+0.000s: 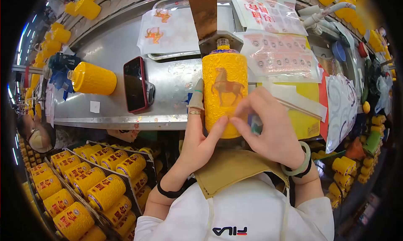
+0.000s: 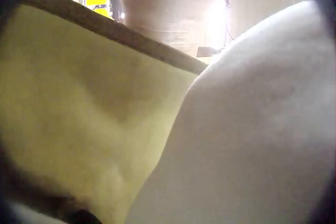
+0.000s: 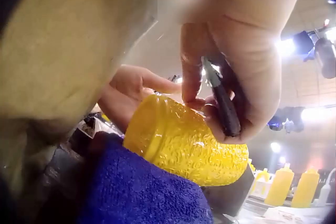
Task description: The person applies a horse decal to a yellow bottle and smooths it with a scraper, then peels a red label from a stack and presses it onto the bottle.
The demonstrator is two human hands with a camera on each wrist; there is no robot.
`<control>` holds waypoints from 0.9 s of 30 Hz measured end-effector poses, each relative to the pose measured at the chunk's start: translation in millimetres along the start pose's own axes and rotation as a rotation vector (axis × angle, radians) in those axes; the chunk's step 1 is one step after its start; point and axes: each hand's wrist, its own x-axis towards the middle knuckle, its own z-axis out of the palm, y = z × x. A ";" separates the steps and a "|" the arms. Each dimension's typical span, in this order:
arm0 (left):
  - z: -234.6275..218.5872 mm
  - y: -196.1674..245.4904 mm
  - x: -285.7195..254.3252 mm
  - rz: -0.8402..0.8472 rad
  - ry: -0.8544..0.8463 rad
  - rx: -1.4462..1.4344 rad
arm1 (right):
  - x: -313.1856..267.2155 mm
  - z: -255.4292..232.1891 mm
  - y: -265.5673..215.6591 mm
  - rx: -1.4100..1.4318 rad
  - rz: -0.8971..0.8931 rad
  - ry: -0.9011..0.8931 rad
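Observation:
A yellow embossed bottle [image 1: 224,108] with a clear neck and a brown horse picture [image 1: 227,87] lies before the person. The left hand [image 1: 199,136] holds its left side, thumb on the front near the base; coverings wrap some fingers. Over the bottle's lower right, the right hand [image 1: 268,129] has thumb and forefinger bent close to the surface below the horse. In the right wrist view, that hand [image 3: 236,71] grips a dark, slim tool [image 3: 226,103] with a pale tip, above the bottle [image 3: 194,148]. The left wrist view shows mostly apron [image 2: 94,92].
A phone [image 1: 135,84] and another yellow bottle [image 1: 94,78] lie on the metal table [image 1: 168,79] at left. Sticker sheets [image 1: 168,28] lie behind, more [image 1: 279,56] at right. Racked yellow bottles [image 1: 107,190] stand lower left. A blue towel [image 3: 147,187] is beneath the bottle.

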 end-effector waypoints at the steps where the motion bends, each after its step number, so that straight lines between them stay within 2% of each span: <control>1: 1.4 0.0 0.5 -0.009 0.019 -0.001 | -0.7 1.8 1.3 -0.001 0.003 0.000; 3: 1.2 0.7 0.2 0.004 -0.005 -0.028 | -3.6 9.0 9.1 0.178 0.098 0.117; 5: 2.3 3.7 -0.5 -0.042 -0.021 -0.053 | -8.7 14.1 20.2 0.249 0.150 0.121; 7: 2.4 3.2 -1.1 -0.042 -0.017 -0.054 | -14.3 19.4 24.8 0.519 0.325 0.135; 8: 2.4 3.0 -1.1 -0.042 -0.016 -0.054 | -17.3 25.3 28.4 0.618 0.341 0.141; 11: 3.5 3.3 -1.9 -0.055 -0.009 -0.053 | -21.3 39.4 32.5 0.621 0.349 0.159; 24: 3.4 -0.7 0.1 -0.039 0.006 -0.024 | -22.0 41.6 31.8 0.698 0.412 0.166; 27: 3.4 -0.2 0.6 -0.046 0.005 -0.049 | -22.2 41.3 32.7 0.691 0.375 0.168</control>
